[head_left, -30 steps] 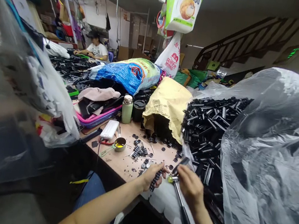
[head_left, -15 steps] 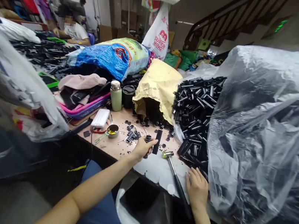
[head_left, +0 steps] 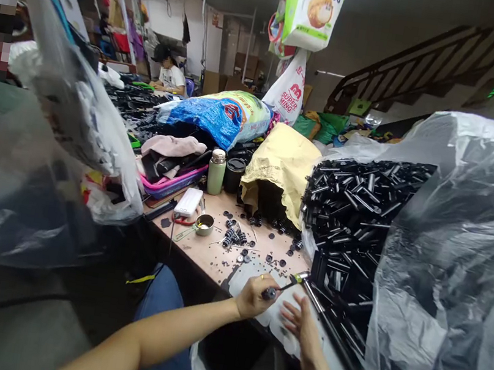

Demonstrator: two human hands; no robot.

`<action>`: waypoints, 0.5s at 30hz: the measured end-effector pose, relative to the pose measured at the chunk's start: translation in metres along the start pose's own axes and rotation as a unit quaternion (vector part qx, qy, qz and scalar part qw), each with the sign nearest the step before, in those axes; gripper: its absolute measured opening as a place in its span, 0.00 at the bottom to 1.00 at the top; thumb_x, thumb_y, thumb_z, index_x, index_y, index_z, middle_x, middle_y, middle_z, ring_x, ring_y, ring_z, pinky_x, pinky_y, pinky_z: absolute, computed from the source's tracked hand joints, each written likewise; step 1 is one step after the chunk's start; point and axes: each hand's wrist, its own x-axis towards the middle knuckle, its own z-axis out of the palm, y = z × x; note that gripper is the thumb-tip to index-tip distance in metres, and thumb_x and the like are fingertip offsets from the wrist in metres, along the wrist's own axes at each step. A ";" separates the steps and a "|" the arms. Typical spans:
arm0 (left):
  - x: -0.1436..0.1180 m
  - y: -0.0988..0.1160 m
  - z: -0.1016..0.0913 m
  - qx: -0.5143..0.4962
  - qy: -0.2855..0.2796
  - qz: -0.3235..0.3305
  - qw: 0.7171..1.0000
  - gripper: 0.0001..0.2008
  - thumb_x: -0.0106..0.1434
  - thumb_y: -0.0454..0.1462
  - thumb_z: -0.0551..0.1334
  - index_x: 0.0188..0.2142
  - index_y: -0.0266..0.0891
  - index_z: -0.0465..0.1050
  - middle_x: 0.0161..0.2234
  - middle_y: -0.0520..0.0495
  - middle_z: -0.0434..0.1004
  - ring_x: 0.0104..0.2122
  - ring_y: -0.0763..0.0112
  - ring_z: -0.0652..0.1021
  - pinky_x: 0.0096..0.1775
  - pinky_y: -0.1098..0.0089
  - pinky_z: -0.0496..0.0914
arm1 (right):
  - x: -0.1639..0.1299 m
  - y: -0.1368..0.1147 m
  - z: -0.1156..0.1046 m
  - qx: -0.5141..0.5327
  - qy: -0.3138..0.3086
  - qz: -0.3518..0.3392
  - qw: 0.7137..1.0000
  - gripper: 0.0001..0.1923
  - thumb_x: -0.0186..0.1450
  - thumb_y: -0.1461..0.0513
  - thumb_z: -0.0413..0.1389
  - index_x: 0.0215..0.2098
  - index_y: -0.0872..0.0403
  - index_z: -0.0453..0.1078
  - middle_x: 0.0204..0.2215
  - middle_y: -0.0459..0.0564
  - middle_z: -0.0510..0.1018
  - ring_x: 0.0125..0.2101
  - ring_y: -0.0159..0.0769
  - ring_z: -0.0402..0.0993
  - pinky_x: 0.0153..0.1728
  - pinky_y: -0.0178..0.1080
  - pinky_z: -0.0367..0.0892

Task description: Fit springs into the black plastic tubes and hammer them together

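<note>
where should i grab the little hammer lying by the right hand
Take the hammer mid-handle, coming from above on the near side. The long dark handle lies flat along the table edge beside the right hand, while the head sits close to the left hand.

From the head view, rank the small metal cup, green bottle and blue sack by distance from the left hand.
1. Small metal cup, on the table up-left of the left hand.
2. Green bottle, upright behind the cup.
3. Blue sack, farthest, at the back.

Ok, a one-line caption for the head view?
Left hand pinches a small black part beside a hammer; right hand rests open on the cluttered workbench.
</note>
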 end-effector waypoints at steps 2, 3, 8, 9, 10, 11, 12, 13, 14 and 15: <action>-0.011 -0.006 0.006 -0.003 -0.014 0.037 0.999 0.11 0.64 0.40 0.57 0.37 0.35 0.74 0.32 0.41 0.78 0.33 0.67 0.78 0.36 0.68 0.73 | -0.010 -0.011 0.025 0.123 -0.116 0.073 0.983 0.35 0.56 0.35 0.51 0.49 0.51 0.70 0.34 0.51 0.79 0.36 0.42 0.76 0.39 0.43 0.70; -0.016 -0.008 0.007 -0.006 -0.017 0.049 0.999 0.12 0.65 0.41 0.56 0.38 0.35 0.74 0.34 0.40 0.79 0.34 0.67 0.79 0.37 0.67 0.74 | -0.014 -0.015 0.035 0.157 -0.140 0.084 0.974 0.33 0.55 0.36 0.54 0.46 0.51 0.71 0.32 0.49 0.79 0.36 0.40 0.76 0.39 0.41 0.70; -0.023 -0.013 -0.001 0.000 -0.012 0.026 1.000 0.12 0.66 0.41 0.55 0.38 0.35 0.74 0.36 0.40 0.79 0.38 0.65 0.79 0.40 0.66 0.74 | -0.020 -0.023 0.059 0.284 -0.155 0.122 0.938 0.34 0.49 0.36 0.59 0.40 0.53 0.73 0.33 0.49 0.79 0.36 0.39 0.76 0.36 0.38 0.71; -0.023 -0.013 -0.003 0.006 -0.015 0.014 1.000 0.12 0.66 0.41 0.55 0.38 0.35 0.73 0.36 0.40 0.79 0.38 0.66 0.79 0.40 0.66 0.74 | -0.019 -0.022 0.060 0.297 -0.148 0.125 0.935 0.34 0.50 0.37 0.59 0.41 0.53 0.72 0.35 0.49 0.79 0.36 0.39 0.76 0.36 0.38 0.72; -0.022 -0.013 -0.005 0.013 -0.023 0.006 1.000 0.13 0.66 0.42 0.55 0.39 0.36 0.73 0.36 0.40 0.78 0.37 0.66 0.79 0.40 0.67 0.74 | -0.016 -0.019 0.060 0.297 -0.133 0.121 0.938 0.33 0.50 0.38 0.60 0.43 0.52 0.72 0.36 0.49 0.78 0.37 0.39 0.76 0.35 0.37 0.72; -0.022 -0.014 -0.006 0.024 -0.036 -0.002 0.999 0.13 0.66 0.42 0.55 0.39 0.36 0.73 0.36 0.41 0.78 0.37 0.66 0.79 0.40 0.67 0.74 | -0.012 -0.017 0.059 0.286 -0.104 0.108 0.946 0.33 0.49 0.41 0.62 0.44 0.52 0.70 0.38 0.49 0.78 0.37 0.38 0.76 0.35 0.37 0.72; -0.021 -0.014 -0.007 0.037 -0.055 -0.008 0.998 0.14 0.66 0.44 0.56 0.41 0.36 0.72 0.36 0.41 0.78 0.37 0.65 0.79 0.39 0.66 0.74 | -0.008 -0.014 0.056 0.263 -0.066 0.085 0.959 0.34 0.47 0.43 0.65 0.46 0.51 0.69 0.41 0.49 0.77 0.39 0.38 0.75 0.35 0.36 0.73; -0.020 -0.015 -0.007 0.052 -0.076 -0.016 0.996 0.16 0.65 0.46 0.57 0.43 0.36 0.71 0.36 0.41 0.77 0.37 0.64 0.79 0.39 0.66 0.74 | -0.002 -0.011 0.052 0.229 -0.023 0.052 0.972 0.38 0.44 0.46 0.68 0.49 0.50 0.66 0.45 0.49 0.75 0.41 0.39 0.75 0.37 0.36 0.73; -0.019 -0.015 -0.008 0.066 -0.097 -0.023 0.993 0.19 0.64 0.48 0.58 0.45 0.36 0.70 0.37 0.41 0.77 0.37 0.63 0.79 0.39 0.65 0.74 | 0.004 -0.008 0.045 0.182 0.024 0.011 0.983 0.43 0.41 0.48 0.70 0.53 0.50 0.63 0.49 0.51 0.72 0.44 0.41 0.74 0.39 0.38 0.73; -0.018 -0.015 -0.008 0.071 -0.119 -0.029 0.990 0.21 0.63 0.49 0.59 0.48 0.37 0.68 0.39 0.40 0.77 0.38 0.62 0.79 0.40 0.64 0.74 | 0.010 -0.005 0.038 0.124 0.068 -0.030 0.989 0.49 0.39 0.50 0.71 0.56 0.49 0.59 0.54 0.53 0.67 0.48 0.44 0.72 0.42 0.40 0.73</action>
